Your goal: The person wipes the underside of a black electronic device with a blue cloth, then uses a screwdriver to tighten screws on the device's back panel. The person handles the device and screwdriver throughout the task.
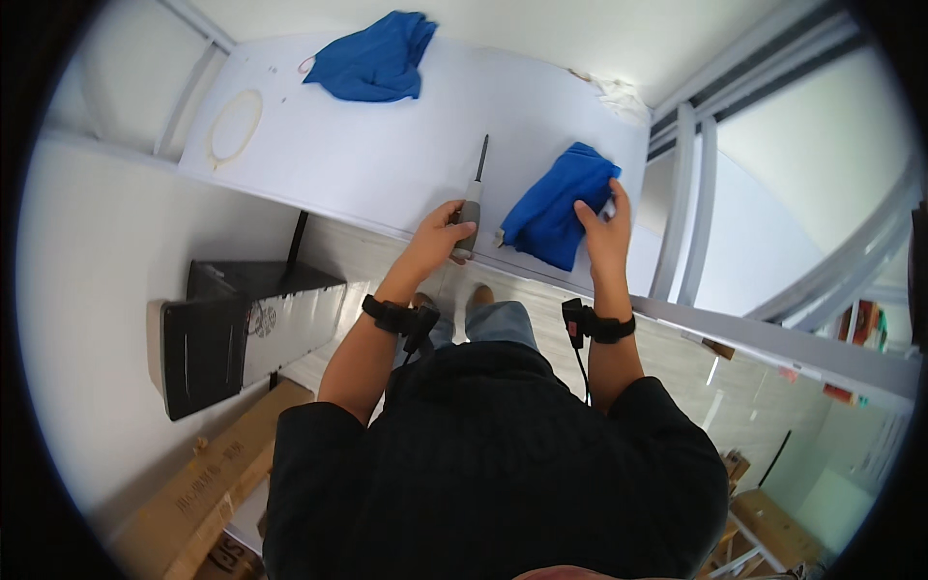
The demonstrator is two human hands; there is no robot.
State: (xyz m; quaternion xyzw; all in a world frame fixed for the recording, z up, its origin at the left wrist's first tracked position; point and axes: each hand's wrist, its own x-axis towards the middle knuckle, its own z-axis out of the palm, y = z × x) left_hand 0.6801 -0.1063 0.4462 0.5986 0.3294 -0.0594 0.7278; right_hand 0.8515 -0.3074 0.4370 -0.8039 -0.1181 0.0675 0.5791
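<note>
A screwdriver (470,208) with a grey handle is in my left hand (440,237), its fingers wrapped round the handle at the table's front edge. The dark shaft points away from me, toward the back of the white table (387,155). To its right lies a folded blue cloth (553,208). My right hand (607,227) is on the cloth's right side, thumb on top and fingers at its far right edge. Part of those fingers is hidden, so how firmly they grip is unclear.
Another blue cloth (372,60) lies crumpled at the table's back. A pale ring (235,128) is at the far left. White crumpled material (621,100) sits in the back right corner. Metal frame posts (677,203) stand at right. Below left are a black-and-white computer case (280,324) and a cardboard box (208,483).
</note>
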